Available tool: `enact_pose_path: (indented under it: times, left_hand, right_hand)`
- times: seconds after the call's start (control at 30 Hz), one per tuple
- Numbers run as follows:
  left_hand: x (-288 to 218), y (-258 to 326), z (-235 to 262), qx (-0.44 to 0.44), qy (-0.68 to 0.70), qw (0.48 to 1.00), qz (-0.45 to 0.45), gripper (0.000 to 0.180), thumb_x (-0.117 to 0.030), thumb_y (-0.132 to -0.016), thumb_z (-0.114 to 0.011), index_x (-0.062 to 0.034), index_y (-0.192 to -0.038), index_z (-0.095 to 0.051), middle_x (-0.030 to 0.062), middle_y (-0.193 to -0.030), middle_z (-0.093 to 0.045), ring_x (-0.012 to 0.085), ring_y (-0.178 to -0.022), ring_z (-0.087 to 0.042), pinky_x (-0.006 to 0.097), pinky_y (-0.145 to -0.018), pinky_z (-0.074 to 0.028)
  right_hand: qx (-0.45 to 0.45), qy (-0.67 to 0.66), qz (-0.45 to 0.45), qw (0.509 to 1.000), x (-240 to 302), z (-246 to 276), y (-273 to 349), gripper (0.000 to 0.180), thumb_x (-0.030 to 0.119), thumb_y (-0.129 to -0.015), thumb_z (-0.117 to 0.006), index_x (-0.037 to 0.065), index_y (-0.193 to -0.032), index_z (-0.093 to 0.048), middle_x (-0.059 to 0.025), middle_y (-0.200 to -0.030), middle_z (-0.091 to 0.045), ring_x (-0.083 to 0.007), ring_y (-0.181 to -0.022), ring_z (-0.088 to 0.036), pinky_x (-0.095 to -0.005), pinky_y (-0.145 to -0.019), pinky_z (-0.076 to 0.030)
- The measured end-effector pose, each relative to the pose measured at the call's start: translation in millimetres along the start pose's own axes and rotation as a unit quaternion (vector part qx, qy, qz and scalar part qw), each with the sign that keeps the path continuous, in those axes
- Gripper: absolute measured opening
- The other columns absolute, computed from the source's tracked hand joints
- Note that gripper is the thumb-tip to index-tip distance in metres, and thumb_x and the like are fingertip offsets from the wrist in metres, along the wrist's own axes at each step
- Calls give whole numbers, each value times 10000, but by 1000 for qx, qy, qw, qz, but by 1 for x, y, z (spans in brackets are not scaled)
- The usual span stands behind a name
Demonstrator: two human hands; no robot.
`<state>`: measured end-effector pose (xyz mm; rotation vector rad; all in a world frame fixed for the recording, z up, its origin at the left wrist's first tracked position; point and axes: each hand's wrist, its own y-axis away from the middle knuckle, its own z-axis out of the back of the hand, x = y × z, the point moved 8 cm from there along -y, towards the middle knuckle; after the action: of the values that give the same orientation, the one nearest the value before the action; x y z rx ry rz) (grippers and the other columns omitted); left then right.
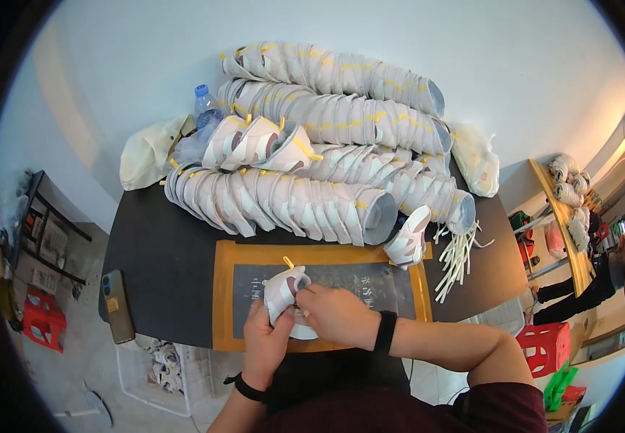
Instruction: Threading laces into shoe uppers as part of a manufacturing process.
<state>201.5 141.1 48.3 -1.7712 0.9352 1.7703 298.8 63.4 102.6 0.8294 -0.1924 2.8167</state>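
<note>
Both of my hands grip one white and mauve shoe upper (283, 286) with a yellow tag, held over a dark mat with an orange border (223, 289). My left hand (265, 339) cups it from below and left. My right hand (335, 315) pinches its right side near the opening. A second single shoe upper (409, 237) lies at the mat's far right corner. Behind the mat, long nested rows of the same shoe uppers (291, 202) are stacked across the black table (157, 252).
A bundle of white laces (457, 256) lies right of the mat. A phone (117, 305) rests on the table's left edge. A water bottle (205, 107) and cloth bags (150, 151) stand at the back. Another person (601, 278) works at a bench far right.
</note>
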Motion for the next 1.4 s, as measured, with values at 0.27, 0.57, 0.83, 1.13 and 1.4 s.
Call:
enact_pose_path:
  times: [0.27, 0.57, 0.83, 1.13, 1.4]
  left_hand:
    - [-2, -4, 5, -61, -24, 994, -83, 204, -50, -870, -623, 0, -1065, -652, 70, -914, -601, 160, -821, -565, 301, -733, -453]
    - [6, -8, 8, -82, -33, 995, -50, 192, -46, -877, -599, 18, -1053, -643, 71, -893, -625, 137, -808, -572, 289, -714, -461]
    - [14, -6, 14, -70, -41, 997, 5, 150, -74, -914, -592, 26, -1016, -637, 63, -866, -621, 113, -787, -565, 279, -690, -459]
    - [-7, -10, 11, -70, -74, 995, -1, 164, -113, -955, -573, 21, -1026, -636, 51, -854, -607, 76, -655, -561, 230, -448, -442]
    - [-6, -10, 9, -65, -3, 997, 35, 202, -133, -952, -577, 13, -1085, -619, 50, -867, -631, 79, -651, -595, 231, -477, -507]
  right_hand:
    - [-27, -135, -65, 988, -19, -7, -8, 124, 101, -822, -590, 10, -903, -563, -176, -875, -612, -376, -773, -628, -446, -670, -507]
    - [-79, -84, -110, 987, -17, -17, -12, 120, 94, -827, -586, 7, -907, -567, -190, -927, -610, -394, -783, -621, -458, -710, -497]
    - [-52, -157, -129, 978, -17, -26, -22, 183, 103, -883, -535, 3, -1031, -572, -239, -933, -611, -419, -858, -620, -495, -754, -500]
    - [6, -180, -200, 963, -26, -41, -26, 262, 119, -850, -588, -25, -1060, -523, -200, -978, -581, -377, -815, -638, -440, -696, -545]
    - [-86, -94, -72, 989, -13, -23, -22, 132, 105, -829, -595, 2, -892, -540, -176, -921, -591, -363, -821, -624, -443, -715, -517]
